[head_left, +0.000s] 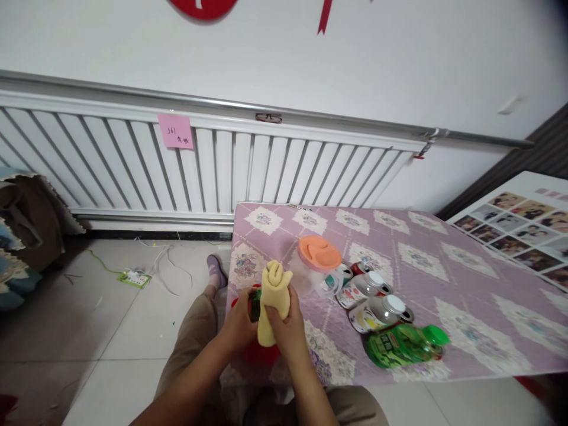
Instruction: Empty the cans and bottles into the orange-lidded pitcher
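Observation:
Near the table's left front corner, my right hand [288,328] is closed round a folded yellow cloth [274,296], its thumb pressed on the front. Beside it, my left hand [239,322] curls round a dark green object [255,305]. The cloth and fingers cover most of that object, so its kind does not show. Cloth and green object are side by side, close together. Below both hands lies something bright red [262,355], partly hidden by the wrists.
The table has a purple flowered cloth [335,225]. To the right stand an orange divided dish [320,253], several cans, clear bottles with white caps [384,310] and a green bottle [402,344]. A radiator [217,165] runs behind; a power strip [134,278] lies on the floor.

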The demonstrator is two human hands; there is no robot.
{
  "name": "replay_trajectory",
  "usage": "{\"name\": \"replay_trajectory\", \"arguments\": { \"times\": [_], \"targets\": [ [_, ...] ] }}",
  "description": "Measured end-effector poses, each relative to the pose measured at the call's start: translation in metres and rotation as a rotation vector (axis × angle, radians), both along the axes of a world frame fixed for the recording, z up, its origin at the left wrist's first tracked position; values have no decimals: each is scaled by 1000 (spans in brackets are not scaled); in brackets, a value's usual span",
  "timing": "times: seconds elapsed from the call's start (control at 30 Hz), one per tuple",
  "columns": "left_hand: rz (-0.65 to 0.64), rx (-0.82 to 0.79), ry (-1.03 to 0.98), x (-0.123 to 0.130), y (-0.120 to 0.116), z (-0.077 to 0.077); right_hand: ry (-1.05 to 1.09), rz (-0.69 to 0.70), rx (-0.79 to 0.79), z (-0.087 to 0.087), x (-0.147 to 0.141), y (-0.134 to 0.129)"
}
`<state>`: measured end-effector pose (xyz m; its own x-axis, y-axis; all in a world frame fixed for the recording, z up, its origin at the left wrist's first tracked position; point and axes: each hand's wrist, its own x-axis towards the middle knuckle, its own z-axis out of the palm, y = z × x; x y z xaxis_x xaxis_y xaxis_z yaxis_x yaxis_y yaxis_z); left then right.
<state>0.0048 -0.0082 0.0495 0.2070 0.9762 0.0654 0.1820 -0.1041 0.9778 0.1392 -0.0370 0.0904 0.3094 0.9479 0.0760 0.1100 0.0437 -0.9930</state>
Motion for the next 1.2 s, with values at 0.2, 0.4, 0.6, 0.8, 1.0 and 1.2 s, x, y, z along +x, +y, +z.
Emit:
{"name": "replay_trajectory", "arguments": {
  "times": [0.2, 0.4, 0.6, 0.8, 1.0, 1.2],
  "targets": [
    [-196, -31, -65, -24, 15, 15, 222, 86, -41, -14, 11, 2],
    [-274, 53, 121, -27, 28, 21, 321, 2, -98, -22, 7, 0],
    [-185, 61, 10, -8, 15, 9, 225, -131, -88, -22, 5, -14],
    [10, 57, 35, 14, -3, -3, -158, -137, 90, -12, -5, -15],
    [-1, 74, 27, 12, -6, -3, -145, -97, 80, -13, -4, -5],
    [-254, -1, -105, -10, 11, -2, 132, -86, -18, -19, 6, -5]
  ]
}}
